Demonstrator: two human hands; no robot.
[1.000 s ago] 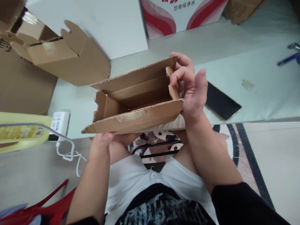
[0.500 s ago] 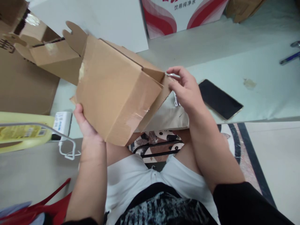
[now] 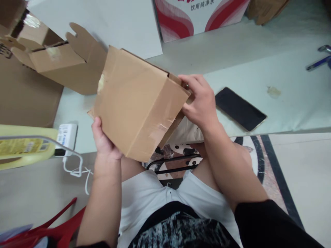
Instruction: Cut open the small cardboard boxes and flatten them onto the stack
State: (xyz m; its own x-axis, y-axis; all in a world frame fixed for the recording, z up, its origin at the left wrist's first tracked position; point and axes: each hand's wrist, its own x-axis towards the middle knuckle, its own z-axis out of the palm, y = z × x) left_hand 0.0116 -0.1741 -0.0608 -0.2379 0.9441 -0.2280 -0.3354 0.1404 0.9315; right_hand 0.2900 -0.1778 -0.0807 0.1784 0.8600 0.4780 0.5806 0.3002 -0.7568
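Note:
Tilted above the table's front edge is a brown cardboard box with clear tape along one side. My left hand grips its lower left edge, thumb on the near face and the other fingers hidden beneath. At the box's right end, my right hand is closed on a flap, with the fingertips partly behind the cardboard. Past the box's upper left side stands another open cardboard box with a notched flap raised. A black smartphone lies to the right of my right hand.
White cartons, one with red swirls, stand along the back. On the left are a yellow bottle and a white charger with a cable. A blue-handled tool lies at the far right of the pale green table.
The held box has shifted right, uncovering more of the box behind it. My left hand has moved right with it. The right-end flap has been pressed inward by my right hand.

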